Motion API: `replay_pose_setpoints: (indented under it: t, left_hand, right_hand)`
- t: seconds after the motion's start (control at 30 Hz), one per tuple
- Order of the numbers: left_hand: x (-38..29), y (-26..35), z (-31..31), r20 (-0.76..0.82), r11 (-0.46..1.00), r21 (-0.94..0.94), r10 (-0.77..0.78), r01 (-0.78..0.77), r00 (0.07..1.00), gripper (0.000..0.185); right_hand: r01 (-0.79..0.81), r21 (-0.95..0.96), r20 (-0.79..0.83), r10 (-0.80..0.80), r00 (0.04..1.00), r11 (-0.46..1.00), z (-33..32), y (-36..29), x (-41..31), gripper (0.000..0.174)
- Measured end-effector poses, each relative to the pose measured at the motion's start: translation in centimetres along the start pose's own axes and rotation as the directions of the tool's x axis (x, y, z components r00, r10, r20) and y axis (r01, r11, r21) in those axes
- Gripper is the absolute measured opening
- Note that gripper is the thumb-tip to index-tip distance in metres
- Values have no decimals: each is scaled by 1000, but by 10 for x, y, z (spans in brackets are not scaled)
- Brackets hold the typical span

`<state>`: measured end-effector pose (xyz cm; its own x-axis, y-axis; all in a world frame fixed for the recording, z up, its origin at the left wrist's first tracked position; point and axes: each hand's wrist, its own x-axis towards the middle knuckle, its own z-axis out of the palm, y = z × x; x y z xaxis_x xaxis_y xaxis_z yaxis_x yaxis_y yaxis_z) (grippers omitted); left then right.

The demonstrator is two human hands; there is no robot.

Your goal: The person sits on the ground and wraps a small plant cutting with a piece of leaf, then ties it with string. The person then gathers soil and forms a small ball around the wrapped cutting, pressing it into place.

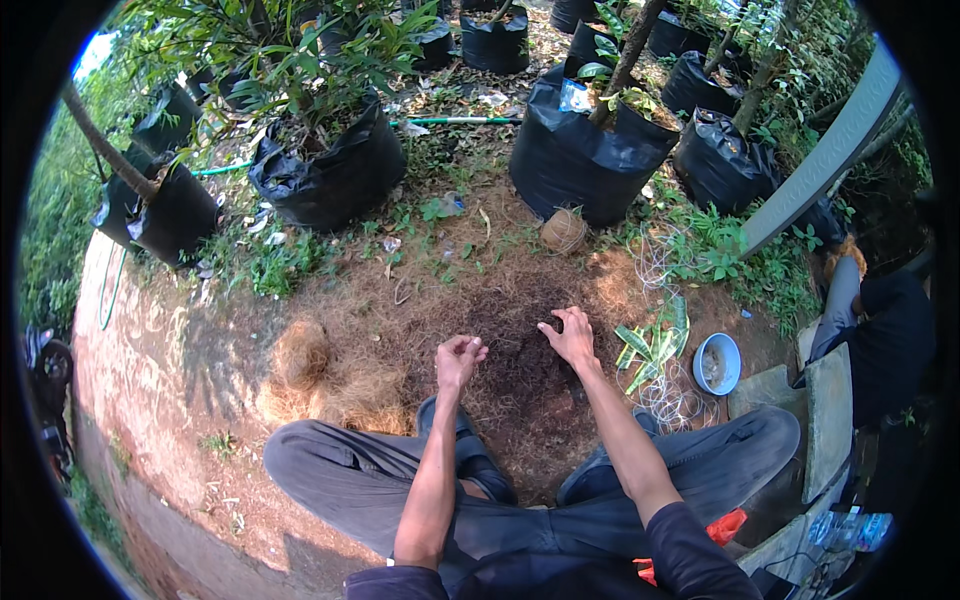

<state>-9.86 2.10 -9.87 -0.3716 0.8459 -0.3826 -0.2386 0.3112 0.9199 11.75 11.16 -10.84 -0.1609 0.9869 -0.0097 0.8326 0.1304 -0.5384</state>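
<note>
My left hand (459, 361) is curled above the left edge of a patch of dark soil (517, 360), thumb against the fingers; whether anything thin is in it is too small to tell. My right hand (574, 337) hovers over the right part of the soil, thumb and index finger apart, with nothing visible between them. Coconut fibre (352, 397) lies in a loose heap on the left, topped by a rounder clump (300, 349). Right of my right hand are yellow-edged snake plant leaves (656, 341) and a tangle of pale string (679, 401).
A blue bowl (699, 367) stands at the right. Ahead, a string-wrapped ball (564, 231) rests against a large black planter bag (581, 172). Another planter bag (337, 184) stands left of it. At the far right sits another person (892, 345), near a plastic bottle (851, 530).
</note>
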Motion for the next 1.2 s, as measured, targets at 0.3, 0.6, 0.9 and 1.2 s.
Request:
replay_pose_setpoints:
  t: [0.3, 0.6, 0.9, 1.2]
  left_hand:
    - [-12, 7, 15, 108, 804, 510, 293, -306, 950, 17]
    - [-7, 13, 12, 71, 975, 213, 45, -59, 996, 15]
    - [-1, 5, 10, 11, 998, -64, 11, -11, 1000, 17]
    - [0, 3, 8, -120, 999, 1, -42, 43, 992, 18]
  right_hand:
    - [-22, -59, 10, 23, 1000, 998, 12, 1, 8, 19]
    - [-198, 393, 29, 203, 979, 898, 4, 11, 12, 8]
    - [-251, 560, 200, 165, 966, 790, -1, 9, -1, 8]
    - [62, 440, 200, -164, 966, 896, 22, -50, -11, 15]
